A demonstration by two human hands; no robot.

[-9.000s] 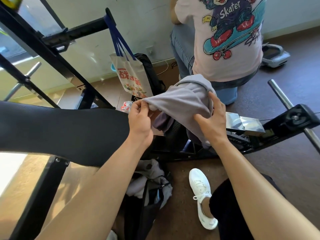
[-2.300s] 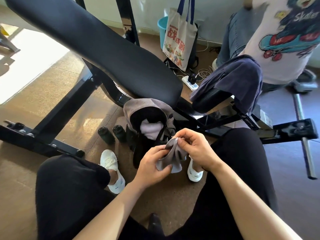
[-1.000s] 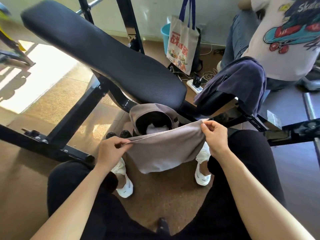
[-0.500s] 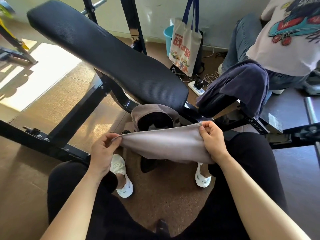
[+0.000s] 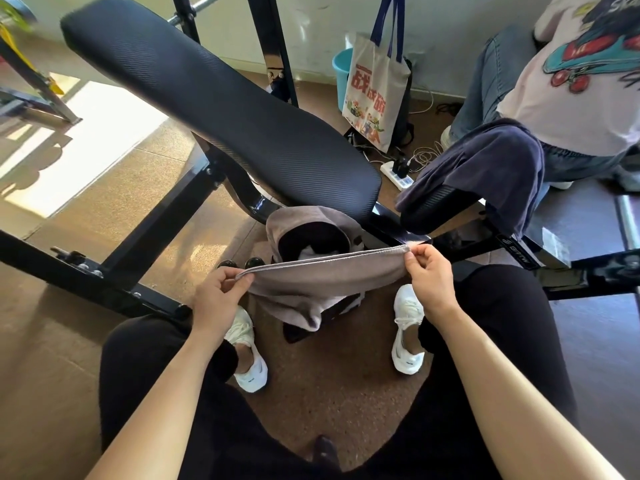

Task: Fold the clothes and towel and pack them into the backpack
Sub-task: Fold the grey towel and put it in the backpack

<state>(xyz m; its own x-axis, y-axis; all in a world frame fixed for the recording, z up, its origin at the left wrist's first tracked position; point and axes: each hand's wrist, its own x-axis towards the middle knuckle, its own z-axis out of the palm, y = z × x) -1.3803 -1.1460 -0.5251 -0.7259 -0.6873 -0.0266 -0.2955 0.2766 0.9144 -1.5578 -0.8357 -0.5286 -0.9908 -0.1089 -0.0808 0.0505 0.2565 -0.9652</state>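
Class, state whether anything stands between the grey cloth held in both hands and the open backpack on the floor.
Nothing visible does: the grey cloth hangs just in front of the open backpack.

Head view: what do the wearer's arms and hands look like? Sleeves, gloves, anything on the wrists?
Both forearms are bare all the way to the frame's lower edge, so no sleeve shows. The left hand and the right hand are ungloved. No watch, band or ring shows on either hand or wrist, and there are no cables or markings.
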